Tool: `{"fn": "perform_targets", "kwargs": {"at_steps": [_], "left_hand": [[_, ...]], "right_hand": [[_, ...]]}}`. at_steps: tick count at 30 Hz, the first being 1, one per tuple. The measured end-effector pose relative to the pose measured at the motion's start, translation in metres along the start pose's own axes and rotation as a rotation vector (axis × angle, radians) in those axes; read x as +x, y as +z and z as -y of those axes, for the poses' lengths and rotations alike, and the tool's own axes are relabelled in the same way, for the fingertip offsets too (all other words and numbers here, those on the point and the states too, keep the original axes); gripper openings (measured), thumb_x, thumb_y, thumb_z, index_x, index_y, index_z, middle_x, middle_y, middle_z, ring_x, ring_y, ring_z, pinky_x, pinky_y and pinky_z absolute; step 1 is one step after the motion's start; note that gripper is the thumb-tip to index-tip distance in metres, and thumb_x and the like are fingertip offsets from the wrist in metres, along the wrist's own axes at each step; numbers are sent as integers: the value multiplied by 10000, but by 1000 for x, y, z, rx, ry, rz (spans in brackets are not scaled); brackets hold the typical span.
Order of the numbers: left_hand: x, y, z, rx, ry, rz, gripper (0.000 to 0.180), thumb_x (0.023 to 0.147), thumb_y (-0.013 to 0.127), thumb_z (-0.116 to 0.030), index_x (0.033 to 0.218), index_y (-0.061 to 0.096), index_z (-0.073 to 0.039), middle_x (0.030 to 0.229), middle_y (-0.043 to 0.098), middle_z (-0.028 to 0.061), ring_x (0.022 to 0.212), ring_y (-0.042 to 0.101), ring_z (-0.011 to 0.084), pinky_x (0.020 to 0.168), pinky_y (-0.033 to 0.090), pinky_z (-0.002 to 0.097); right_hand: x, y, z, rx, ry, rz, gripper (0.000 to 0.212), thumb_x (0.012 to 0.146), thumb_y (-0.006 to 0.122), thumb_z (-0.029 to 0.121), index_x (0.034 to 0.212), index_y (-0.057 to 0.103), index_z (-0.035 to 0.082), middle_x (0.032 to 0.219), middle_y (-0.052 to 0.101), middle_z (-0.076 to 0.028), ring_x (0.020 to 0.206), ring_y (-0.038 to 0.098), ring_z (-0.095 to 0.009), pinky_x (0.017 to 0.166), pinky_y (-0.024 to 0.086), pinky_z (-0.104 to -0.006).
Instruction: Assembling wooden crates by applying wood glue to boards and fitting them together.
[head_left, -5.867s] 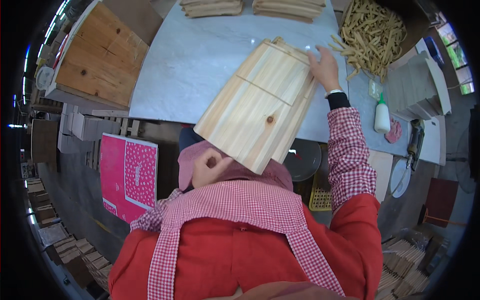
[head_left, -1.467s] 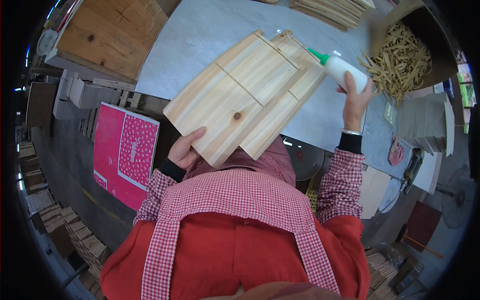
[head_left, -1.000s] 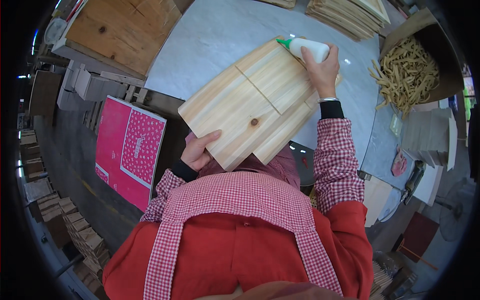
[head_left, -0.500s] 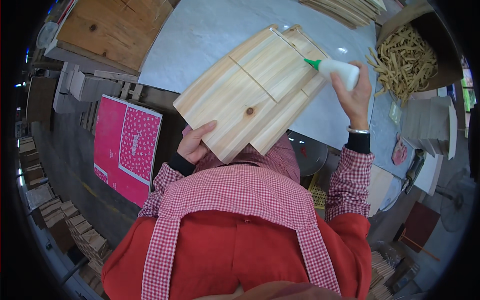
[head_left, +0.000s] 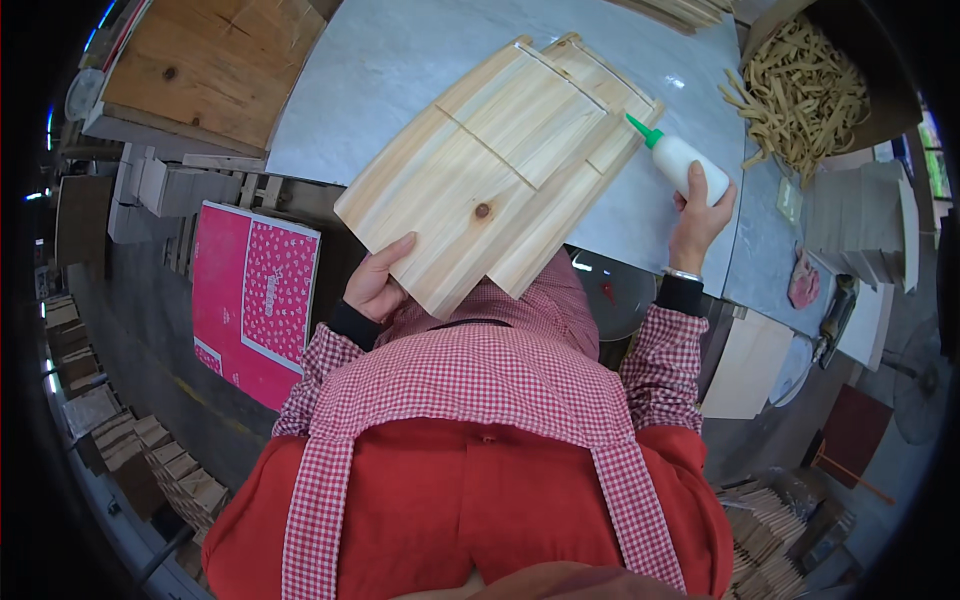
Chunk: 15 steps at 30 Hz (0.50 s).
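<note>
Marbled worktop [head_left: 400, 85] stretches across the far side; left grip [head_left: 375, 288] pinches the near end of the upper board [head_left: 450, 180], long axis slanting far-right over a second board [head_left: 562, 205]; right grip [head_left: 705, 215], nearer the far groove [head_left: 562, 76], wraps a white bottle [head_left: 680, 160], green nozzle [head_left: 643, 130] pointing far-left.

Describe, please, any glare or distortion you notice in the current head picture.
Head view: a small white glare spot on the pale tabletop, just above the green-tipped bottle in frame; head view: bowed edges and a black surround; head view: clear grain on the upper board, softer detail on stacked wood lower left.
</note>
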<state>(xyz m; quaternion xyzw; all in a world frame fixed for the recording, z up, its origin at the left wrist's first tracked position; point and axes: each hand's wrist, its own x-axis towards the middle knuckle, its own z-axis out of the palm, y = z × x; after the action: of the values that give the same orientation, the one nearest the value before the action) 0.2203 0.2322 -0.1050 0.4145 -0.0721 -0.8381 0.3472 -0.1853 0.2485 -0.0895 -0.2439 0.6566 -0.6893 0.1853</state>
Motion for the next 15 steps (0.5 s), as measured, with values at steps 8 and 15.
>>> {"fn": "perform_targets", "kwargs": {"at_steps": [8, 15], "left_hand": [[-4, 8, 0, 34, 24, 3, 567, 898, 618, -83, 1374, 325, 12, 1329, 470, 184, 1225, 493, 302, 1024, 446, 435], [-7, 12, -1, 52, 39, -12, 567, 902, 615, -86, 1373, 317, 18, 1341, 456, 189, 1237, 480, 303, 1024, 451, 419]], "right_hand": [[-1, 1, -9, 8, 25, 49, 425, 814, 736, 281, 1070, 513, 25, 931, 580, -67, 735, 571, -126, 508, 474, -230], [-55, -4, 5, -27, 48, 189, 407, 815, 734, 277, 1060, 526, 27, 906, 583, -56, 732, 570, -118, 497, 467, -222]]}}
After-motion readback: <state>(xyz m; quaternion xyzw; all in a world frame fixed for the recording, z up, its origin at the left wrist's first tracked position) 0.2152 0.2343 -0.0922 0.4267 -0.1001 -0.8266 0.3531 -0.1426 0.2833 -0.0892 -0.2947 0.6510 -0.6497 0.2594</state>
